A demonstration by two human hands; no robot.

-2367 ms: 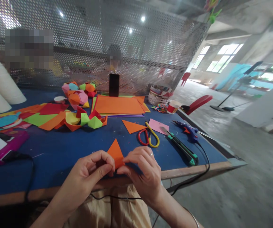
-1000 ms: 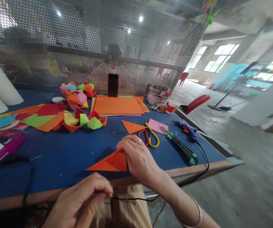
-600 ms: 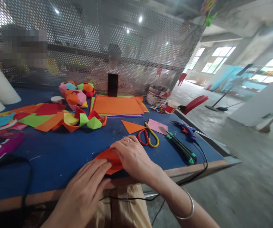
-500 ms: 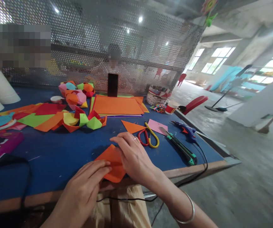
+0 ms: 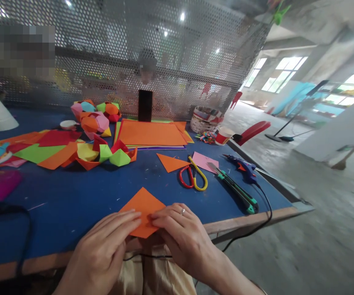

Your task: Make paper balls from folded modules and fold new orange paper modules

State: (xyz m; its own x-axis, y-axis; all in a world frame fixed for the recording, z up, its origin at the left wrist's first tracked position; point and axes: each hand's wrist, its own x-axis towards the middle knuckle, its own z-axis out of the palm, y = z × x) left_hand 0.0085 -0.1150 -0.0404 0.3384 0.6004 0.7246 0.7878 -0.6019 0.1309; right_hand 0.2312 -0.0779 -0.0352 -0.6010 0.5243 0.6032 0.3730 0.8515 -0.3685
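Observation:
An orange paper square point(image 5: 142, 203) lies flat as a diamond on the blue table point(image 5: 81, 196), near its front edge. My left hand point(image 5: 103, 246) rests with fingers stretched out, fingertips pressing on the paper's near left part. My right hand point(image 5: 179, 237), with a ring, lies beside it, fingers flat on the paper's near right corner. Both sets of fingertips meet near the paper's middle.
Red-and-yellow scissors point(image 5: 192, 178), a green utility knife point(image 5: 234, 188) and a blue glue gun point(image 5: 241, 166) lie to the right. An orange triangle point(image 5: 171, 162), a pink sheet point(image 5: 204, 160), a stack of orange sheets point(image 5: 150, 133), folded paper pieces point(image 5: 106, 153) and a perforated metal screen point(image 5: 133, 53) sit farther back.
The orange paper went from a folded triangle in my hands to an unfolded square flat on the table. Both hands now press on it, the left having come up from below the edge.

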